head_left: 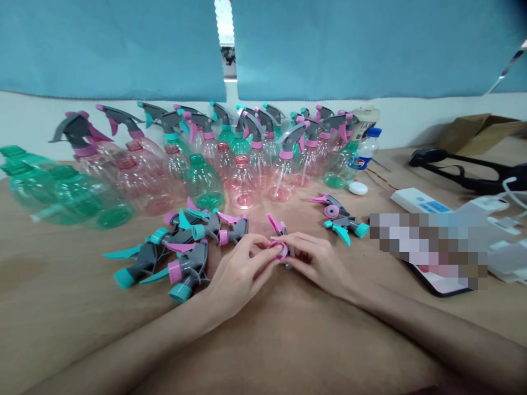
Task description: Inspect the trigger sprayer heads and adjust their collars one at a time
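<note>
Just below the middle of the frame, a pink-and-grey trigger sprayer head [279,241] is pinched between both hands, its pink screw collar facing the camera and its pink trigger sticking up behind. The left hand [239,271] has thumb and forefinger closed on the collar's left edge; the right hand [317,263] grips the collar's right side with its fingertips, the other fingers curled beneath. Both wrists rest on the brown desk [263,340], which probably steadies the small part while the fingers work on the collar.

To the left of the hands lies a loose heap of sprayer heads [181,247], grey bodies with teal or pink collars and triggers, tumbled on their sides within easy reach. To the right, two more sprayer heads [341,216] lie apart from the heap, one pink-trimmed, one teal-trimmed.

Behind these, across the middle of the frame, stand pink and green clear bottles [242,181]; the nearest ones are open-necked, while the rows farther back already carry sprayers. At the left edge several green bottles [61,189] lie on their sides. A small white cap [358,188] sits near a drink bottle with a blue lid [368,147].

At the right of the frame are a white device with blue buttons [420,200], a black strap-like object [461,164] and a cardboard box [477,131]. A blue curtain [115,44] fills the top.
</note>
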Available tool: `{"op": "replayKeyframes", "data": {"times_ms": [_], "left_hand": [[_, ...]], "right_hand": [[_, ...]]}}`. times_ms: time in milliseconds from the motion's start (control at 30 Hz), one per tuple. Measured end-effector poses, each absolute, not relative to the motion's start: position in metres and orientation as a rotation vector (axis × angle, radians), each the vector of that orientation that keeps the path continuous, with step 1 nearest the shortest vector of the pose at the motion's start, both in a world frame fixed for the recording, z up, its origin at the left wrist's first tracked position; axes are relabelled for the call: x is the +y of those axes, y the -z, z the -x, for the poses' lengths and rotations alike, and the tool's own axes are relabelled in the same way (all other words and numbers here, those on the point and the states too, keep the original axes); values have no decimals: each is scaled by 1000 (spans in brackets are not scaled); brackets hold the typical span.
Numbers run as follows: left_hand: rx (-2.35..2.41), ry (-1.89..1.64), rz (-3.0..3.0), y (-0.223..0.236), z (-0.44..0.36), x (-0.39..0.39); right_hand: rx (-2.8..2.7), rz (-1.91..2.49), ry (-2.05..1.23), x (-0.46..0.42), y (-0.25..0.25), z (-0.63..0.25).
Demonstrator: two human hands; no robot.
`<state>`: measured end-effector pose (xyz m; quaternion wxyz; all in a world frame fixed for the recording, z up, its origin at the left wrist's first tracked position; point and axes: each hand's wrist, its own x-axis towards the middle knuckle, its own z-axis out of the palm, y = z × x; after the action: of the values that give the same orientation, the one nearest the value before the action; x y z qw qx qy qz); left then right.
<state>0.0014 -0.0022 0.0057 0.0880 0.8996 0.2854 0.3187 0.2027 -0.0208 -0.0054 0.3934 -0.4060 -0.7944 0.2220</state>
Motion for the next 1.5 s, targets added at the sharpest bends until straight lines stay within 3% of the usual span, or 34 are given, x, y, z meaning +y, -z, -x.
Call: {"op": "replayKeyframes", "data": {"times_ms": [1500], "left_hand": [[966,-615,-2433,-4,-5,9]], "right_hand": [[-2132,1094,-534,-18,13,-203]]}}
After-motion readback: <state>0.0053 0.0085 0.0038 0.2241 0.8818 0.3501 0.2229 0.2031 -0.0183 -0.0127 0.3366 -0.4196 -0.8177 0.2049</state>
